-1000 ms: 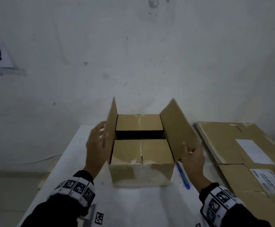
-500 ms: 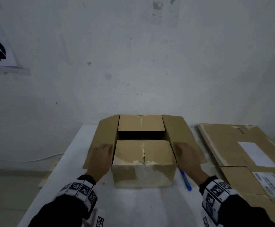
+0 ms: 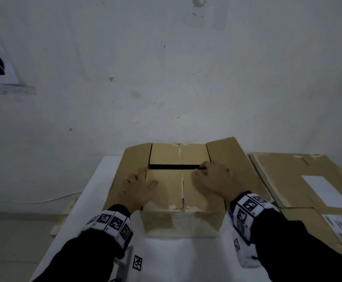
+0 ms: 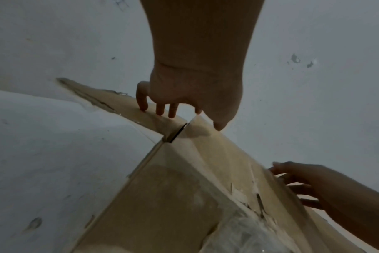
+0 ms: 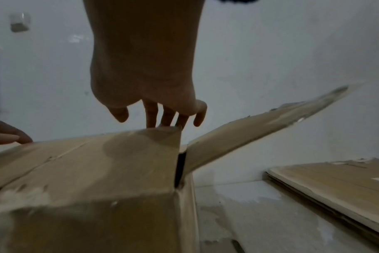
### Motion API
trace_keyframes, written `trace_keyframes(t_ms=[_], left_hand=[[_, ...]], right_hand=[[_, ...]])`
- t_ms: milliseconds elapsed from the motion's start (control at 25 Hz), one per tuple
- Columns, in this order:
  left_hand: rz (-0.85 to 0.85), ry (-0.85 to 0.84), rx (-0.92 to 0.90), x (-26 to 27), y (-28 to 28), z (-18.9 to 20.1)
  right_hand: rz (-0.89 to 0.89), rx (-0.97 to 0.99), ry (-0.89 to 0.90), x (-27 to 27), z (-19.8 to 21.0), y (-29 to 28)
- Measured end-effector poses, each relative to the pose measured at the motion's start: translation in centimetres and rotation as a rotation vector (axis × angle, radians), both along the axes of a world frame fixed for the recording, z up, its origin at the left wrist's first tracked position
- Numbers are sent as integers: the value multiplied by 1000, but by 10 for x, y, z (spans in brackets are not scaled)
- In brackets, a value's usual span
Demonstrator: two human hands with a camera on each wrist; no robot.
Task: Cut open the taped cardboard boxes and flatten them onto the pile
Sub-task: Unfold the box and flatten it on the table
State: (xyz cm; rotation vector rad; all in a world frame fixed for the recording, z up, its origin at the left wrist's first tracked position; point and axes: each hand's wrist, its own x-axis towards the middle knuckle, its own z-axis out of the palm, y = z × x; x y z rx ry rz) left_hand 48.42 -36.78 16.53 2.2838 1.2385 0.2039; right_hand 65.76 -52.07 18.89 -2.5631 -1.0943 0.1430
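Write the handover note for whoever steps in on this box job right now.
Left hand: flat on the near-left part of the box top, fingers spread, gripping nothing.
Right hand: on the near inner flap, fingertips hooked over its far edge at the dark gap.
Box: upright on the white table; both long side flaps folded outward.
Blue cutter: on the table by the right wrist, mostly hidden.
Flattened pile: to the right.
Done: top opened.
Left: lift the two inner flaps, open the bottom, flatten the box, move it to the pile.
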Motion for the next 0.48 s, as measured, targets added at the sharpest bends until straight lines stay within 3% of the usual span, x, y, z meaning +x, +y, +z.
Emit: trace_keyframes(t_ms=[120, 200, 280, 360, 480], left_hand=[[54, -376, -76, 7, -4, 12], [33, -477, -99, 13, -14, 27], [-25, -405, -1, 15, -23, 46], [-211, -257, 66, 17, -28, 63], [-587, 255, 112, 19, -53, 77]], right_hand=[[34, 371, -17, -5, 17, -24], [18, 476, -72, -10, 15, -41], [-40, 643, -130, -17, 6, -56], [-15, 762, -108, -22, -5, -69], [137, 827, 11, -39, -24, -90]])
